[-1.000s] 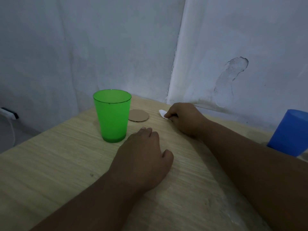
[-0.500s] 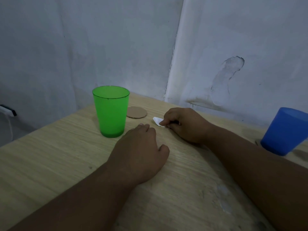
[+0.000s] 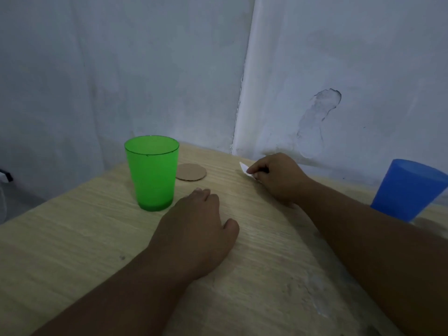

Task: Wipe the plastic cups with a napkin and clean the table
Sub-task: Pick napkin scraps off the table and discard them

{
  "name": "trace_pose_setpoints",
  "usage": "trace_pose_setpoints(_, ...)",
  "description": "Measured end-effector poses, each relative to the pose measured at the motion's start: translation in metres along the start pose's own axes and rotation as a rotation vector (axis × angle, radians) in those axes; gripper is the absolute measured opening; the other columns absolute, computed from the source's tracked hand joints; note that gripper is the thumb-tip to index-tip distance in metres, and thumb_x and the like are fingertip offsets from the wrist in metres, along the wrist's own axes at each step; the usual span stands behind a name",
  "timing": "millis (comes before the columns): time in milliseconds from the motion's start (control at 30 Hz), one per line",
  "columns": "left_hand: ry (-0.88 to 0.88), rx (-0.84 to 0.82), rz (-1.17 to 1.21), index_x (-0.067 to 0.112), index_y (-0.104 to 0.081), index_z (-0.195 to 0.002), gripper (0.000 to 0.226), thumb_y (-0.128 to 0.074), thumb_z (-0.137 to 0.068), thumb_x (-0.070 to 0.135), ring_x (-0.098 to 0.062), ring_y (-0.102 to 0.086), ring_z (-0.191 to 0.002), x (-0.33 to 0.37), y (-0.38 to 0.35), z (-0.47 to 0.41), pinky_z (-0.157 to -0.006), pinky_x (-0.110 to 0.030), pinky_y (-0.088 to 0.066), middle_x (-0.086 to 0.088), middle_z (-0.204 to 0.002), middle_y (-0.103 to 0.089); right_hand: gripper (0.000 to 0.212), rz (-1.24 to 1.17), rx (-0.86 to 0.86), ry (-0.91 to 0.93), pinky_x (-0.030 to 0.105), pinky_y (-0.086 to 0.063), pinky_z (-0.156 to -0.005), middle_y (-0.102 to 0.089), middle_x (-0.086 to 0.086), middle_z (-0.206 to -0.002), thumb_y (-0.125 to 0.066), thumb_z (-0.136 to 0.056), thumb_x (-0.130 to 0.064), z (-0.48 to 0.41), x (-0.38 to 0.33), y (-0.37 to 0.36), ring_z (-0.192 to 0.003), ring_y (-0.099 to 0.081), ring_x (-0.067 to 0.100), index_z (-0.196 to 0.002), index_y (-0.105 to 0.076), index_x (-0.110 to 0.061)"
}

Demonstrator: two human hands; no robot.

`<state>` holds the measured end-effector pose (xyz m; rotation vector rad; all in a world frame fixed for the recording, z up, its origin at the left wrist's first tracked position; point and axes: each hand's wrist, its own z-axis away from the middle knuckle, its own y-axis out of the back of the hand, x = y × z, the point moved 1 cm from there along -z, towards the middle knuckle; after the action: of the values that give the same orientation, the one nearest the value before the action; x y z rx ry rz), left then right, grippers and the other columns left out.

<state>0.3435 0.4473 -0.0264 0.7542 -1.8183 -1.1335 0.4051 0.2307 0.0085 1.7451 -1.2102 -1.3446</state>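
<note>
A green plastic cup [image 3: 152, 172] stands upright on the light wooden table [image 3: 72, 238]. A blue plastic cup [image 3: 409, 189] stands at the right edge of the view, partly behind my right forearm. My right hand [image 3: 278, 178] pinches a small white napkin [image 3: 244, 168] against the tabletop near the wall corner; only a corner of the napkin shows. My left hand [image 3: 196, 229] rests palm down on the table just right of the green cup's base, with its fingers loosely bent and nothing in them.
A round cardboard coaster [image 3: 191, 172] lies flat behind the green cup. White walls meet in a corner right behind the table. The table's left edge runs diagonally, with a white plug or cable [image 3: 4, 177] on the floor side beyond it.
My right hand with the napkin has slid to the right and away from the green cup, toward the wall. My left hand stays in place.
</note>
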Motion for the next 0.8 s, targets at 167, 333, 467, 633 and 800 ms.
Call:
trace_pose_setpoints(167, -0.001, 0.004, -0.007, 0.018, -0.035, -0.152, 0.067, -0.038, -0.095, 0.053, -0.015, -0.023, -0.149, 0.0, 0.0, -0.001, -0.115, -0.032, -0.026, 0.0, -0.165, -0.024, 0.028, 0.18, -0.034, 0.05, 0.018, -0.039, -0.087, -0.069, 0.002, -0.12, -0.056, -0.094, -0.008, -0.005, -0.007, -0.009, -0.109, -0.062, 0.018, -0.112, -0.075, -0.018)
trace_pose_setpoints(333, 0.0, -0.001, -0.002, 0.017, -0.035, -0.152, 0.068, -0.038, -0.095, 0.053, -0.014, -0.02, -0.151, 0.0, -0.001, -0.001, -0.115, -0.032, -0.025, 0.001, -0.165, -0.024, 0.033, 0.251, -0.128, 0.05, 0.025, -0.046, -0.099, -0.068, 0.002, -0.123, -0.051, -0.096, -0.005, 0.011, -0.019, -0.002, -0.108, -0.063, 0.019, -0.118, -0.072, -0.017)
trace_pose_setpoints(467, 0.005, -0.003, -0.008, 0.018, -0.037, -0.151, 0.067, -0.037, -0.094, 0.053, -0.015, -0.02, -0.151, 0.0, -0.001, -0.001, -0.115, -0.032, -0.026, 0.001, -0.165, -0.024, 0.031, 0.239, -0.139, -0.056, 0.026, -0.042, -0.104, -0.065, 0.007, -0.123, -0.046, -0.1, -0.012, 0.029, -0.033, -0.002, -0.113, -0.062, 0.022, -0.119, -0.069, -0.008)
trace_pose_setpoints(633, 0.003, 0.005, -0.012, 0.017, -0.04, -0.148, 0.065, -0.038, -0.094, 0.053, -0.015, -0.022, -0.15, 0.001, 0.0, -0.001, -0.114, -0.032, -0.028, 0.0, -0.164, -0.027, 0.025, 0.241, -0.093, -0.051, 0.033, -0.052, -0.083, -0.067, 0.011, -0.101, -0.052, -0.091, -0.005, 0.049, -0.049, -0.007, -0.095, -0.065, 0.028, -0.107, -0.07, -0.008)
trace_pose_setpoints(800, 0.009, 0.004, -0.011, 0.018, -0.041, -0.147, 0.064, -0.039, -0.094, 0.053, -0.017, -0.03, -0.146, 0.001, 0.0, 0.001, -0.112, -0.032, -0.031, -0.001, -0.162, -0.03, 0.023, 0.11, -0.148, 0.022, 0.016, -0.046, -0.086, -0.073, -0.005, -0.107, -0.058, -0.094, -0.016, 0.057, -0.047, 0.006, -0.088, -0.063, 0.003, -0.104, -0.078, -0.02)
